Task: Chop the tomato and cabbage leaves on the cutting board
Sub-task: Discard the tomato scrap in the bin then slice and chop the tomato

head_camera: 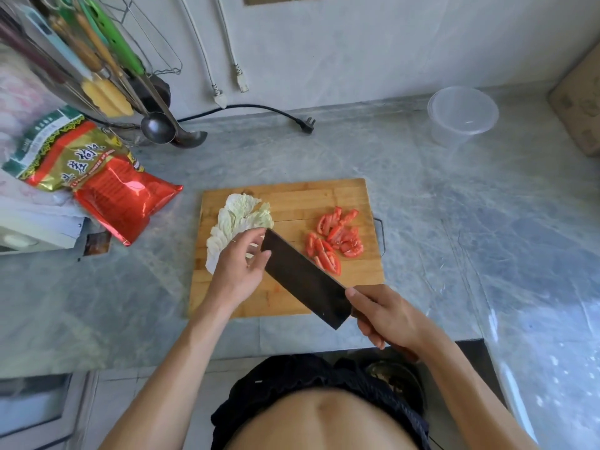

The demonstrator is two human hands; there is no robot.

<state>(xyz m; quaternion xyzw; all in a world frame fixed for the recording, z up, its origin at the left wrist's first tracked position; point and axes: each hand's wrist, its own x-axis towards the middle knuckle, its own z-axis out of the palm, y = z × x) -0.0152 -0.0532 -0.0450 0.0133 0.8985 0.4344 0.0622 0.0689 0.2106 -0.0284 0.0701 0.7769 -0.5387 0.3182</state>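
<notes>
Progress, judged from the layout: roughly half done. The tomato (334, 240) was already cut; it lay as a loose pile of red wedges and slices on the right half of the cutting board (292, 196). Individual pieces overlapped too much for an exact count; well over ten, as an estimate. The cabbage leaves (237, 219) were not yet chopped: they lay as a flat overlapping stack on the left half of the board, pale stems toward the near-left, frilled green-white edges toward the far side. Number of leaves could not be told; at least two layers showed.

Hands: the left hand (238, 271) hovered over the near end of the cabbage, fingers (259, 235) loosely curled and partly spread, gripping nothing, thumb close to the flat of the blade. Whether the fingertips touched the leaves could not be told. The right hand (389, 316) was closed around the handle of one dark cleaver (302, 277), blade raised and angled from near-right up toward the cabbage, its far corner just beside the leaves.

Remaining: all cabbage cuts.

Counts: one board, one cleaver, one tomato pile, one cabbage stack. On the desk (422, 196) also one clear plastic container (462, 113) far right, one red-and-gold packet (107, 180) left of the board, two ladles (168, 128) hanging far left.
</notes>
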